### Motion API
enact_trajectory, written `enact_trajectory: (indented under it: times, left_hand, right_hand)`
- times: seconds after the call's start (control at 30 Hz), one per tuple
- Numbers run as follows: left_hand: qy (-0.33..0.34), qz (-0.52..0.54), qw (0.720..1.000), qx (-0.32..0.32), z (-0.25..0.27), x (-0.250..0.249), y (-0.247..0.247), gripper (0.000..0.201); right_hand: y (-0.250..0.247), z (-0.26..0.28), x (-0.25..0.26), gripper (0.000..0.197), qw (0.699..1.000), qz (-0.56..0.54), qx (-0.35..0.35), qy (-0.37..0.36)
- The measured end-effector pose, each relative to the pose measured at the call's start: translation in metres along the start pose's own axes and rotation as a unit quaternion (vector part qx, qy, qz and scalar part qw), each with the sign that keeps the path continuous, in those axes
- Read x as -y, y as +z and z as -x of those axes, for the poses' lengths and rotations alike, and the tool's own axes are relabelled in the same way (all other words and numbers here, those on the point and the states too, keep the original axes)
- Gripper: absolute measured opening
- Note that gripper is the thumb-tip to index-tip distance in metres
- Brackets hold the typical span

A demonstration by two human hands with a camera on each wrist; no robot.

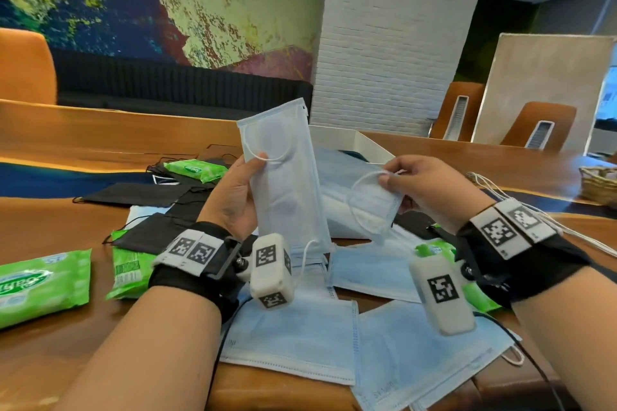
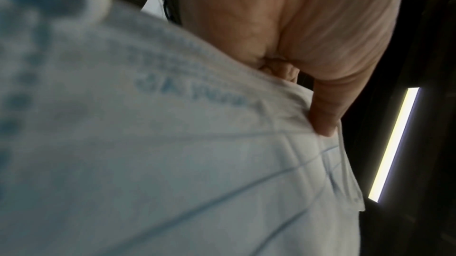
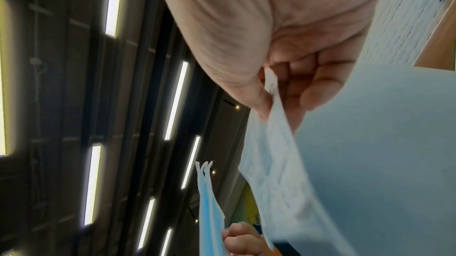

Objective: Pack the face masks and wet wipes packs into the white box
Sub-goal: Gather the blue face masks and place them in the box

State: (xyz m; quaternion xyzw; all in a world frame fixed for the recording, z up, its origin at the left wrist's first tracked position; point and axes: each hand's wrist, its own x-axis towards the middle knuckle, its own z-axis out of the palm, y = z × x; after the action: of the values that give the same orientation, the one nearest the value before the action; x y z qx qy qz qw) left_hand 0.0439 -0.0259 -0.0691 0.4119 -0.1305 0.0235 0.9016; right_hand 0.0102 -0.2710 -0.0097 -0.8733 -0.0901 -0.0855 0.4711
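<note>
Your left hand (image 1: 233, 190) grips an upright stack of blue masks (image 1: 287, 173); your right hand (image 1: 430, 187) pinches another blue mask (image 1: 377, 207) above the table. Lay it flush on the stack, loops tucked, then carry both into the white box (image 1: 364, 143) just behind

The white box (image 1: 365, 143) stands open ahead of me, its mouth unblocked above. Blue masks (image 1: 293, 327) and green wipes packs (image 1: 40, 284) crowd the surface (image 1: 50, 220) below my wrists.

My head view looks forward and down over both hands. Each wrist view looks up, very close, along its palm; all share the blue masks (image 1: 287, 173).
</note>
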Motion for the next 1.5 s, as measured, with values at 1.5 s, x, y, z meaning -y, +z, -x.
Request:
enact_trajectory:
  times: [1.5]
  left_hand:
    - [0.048, -0.088, 0.995, -0.009, -0.003, 0.002, 0.002, 0.022]
  right_hand:
    - [-0.001, -0.017, -0.068, 0.049, 0.834, 0.476, 0.239, 0.141]
